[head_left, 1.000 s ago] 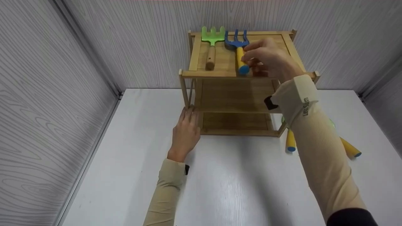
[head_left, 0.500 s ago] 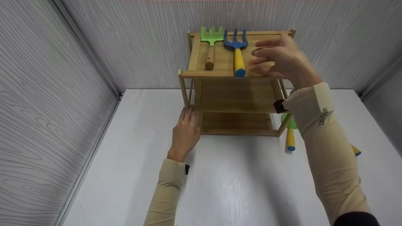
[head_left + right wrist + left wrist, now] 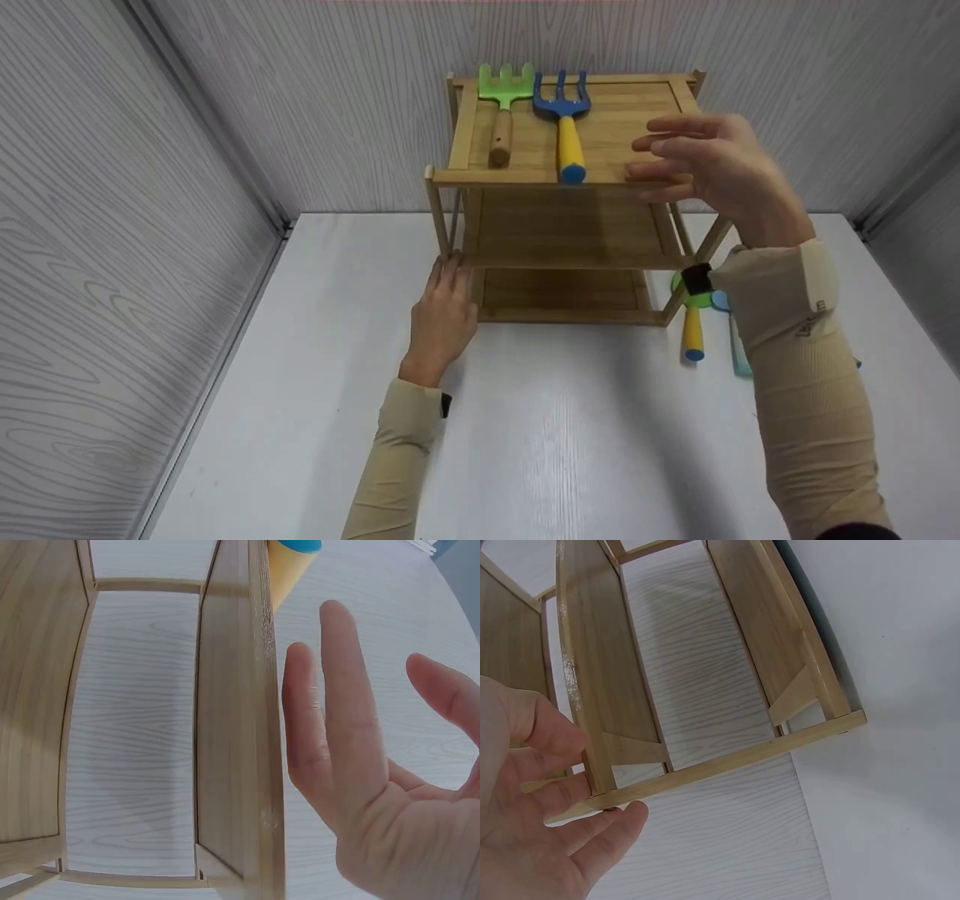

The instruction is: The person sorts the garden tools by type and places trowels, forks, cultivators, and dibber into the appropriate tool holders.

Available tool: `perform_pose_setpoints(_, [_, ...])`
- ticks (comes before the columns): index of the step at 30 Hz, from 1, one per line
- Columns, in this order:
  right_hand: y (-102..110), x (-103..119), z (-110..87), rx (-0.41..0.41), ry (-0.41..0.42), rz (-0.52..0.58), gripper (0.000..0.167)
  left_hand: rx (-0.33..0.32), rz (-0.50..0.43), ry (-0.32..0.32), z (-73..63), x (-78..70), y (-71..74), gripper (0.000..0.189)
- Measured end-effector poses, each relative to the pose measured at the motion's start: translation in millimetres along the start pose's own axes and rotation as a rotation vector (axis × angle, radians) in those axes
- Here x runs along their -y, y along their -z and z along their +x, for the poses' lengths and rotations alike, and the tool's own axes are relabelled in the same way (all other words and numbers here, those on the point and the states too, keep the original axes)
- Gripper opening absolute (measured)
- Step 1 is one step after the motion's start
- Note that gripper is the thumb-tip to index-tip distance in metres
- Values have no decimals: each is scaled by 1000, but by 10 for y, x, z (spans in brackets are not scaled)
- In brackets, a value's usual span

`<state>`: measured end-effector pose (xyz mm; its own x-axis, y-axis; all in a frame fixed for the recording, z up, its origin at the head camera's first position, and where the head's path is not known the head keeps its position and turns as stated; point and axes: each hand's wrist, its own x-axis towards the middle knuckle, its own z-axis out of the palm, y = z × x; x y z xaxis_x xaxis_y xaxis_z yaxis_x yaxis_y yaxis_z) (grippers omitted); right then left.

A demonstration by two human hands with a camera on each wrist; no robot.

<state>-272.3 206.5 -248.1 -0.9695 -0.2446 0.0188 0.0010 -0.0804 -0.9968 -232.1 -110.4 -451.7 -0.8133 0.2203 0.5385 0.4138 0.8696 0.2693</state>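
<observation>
A three-tier wooden shelf (image 3: 517, 178) stands against the back wall. On its top board lie a green hand fork (image 3: 505, 90) with a wooden handle and, to its right, a blue hand fork (image 3: 570, 142) with a yellow handle. My left hand (image 3: 442, 322) holds the shelf's left front post near the middle board; in the left wrist view its thumb and fingers (image 3: 615, 836) lie on either side of that corner. My right hand (image 3: 727, 165) hovers above the top board's right side, holding nothing, fingers spread and slightly bent.
On the white table (image 3: 517, 435) right of the shelf lie a green tool with a yellow handle (image 3: 694, 334) and a light blue tool (image 3: 739, 349), partly hidden by the right sleeve (image 3: 810, 375). Grey wood-patterned walls (image 3: 360, 112) enclose the table.
My right hand has let go of the blue hand fork's yellow handle and moved right, away from it. The fork stays on the top board. My left hand stays at the post.
</observation>
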Motion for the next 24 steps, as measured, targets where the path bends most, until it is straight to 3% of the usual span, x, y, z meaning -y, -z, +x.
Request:
perform_pose_setpoints(6, [107, -98, -126, 4, 38, 0, 57, 17, 8, 5, -7, 6, 8, 52])
perform_pose_setpoints(14, [275, -223, -263, 73, 84, 125, 30, 9, 12, -6, 2, 25, -1, 51])
perform_pose_setpoints(24, [449, -359, -413, 115, 105, 136, 28, 3, 22, -18, -7, 13, -1, 52])
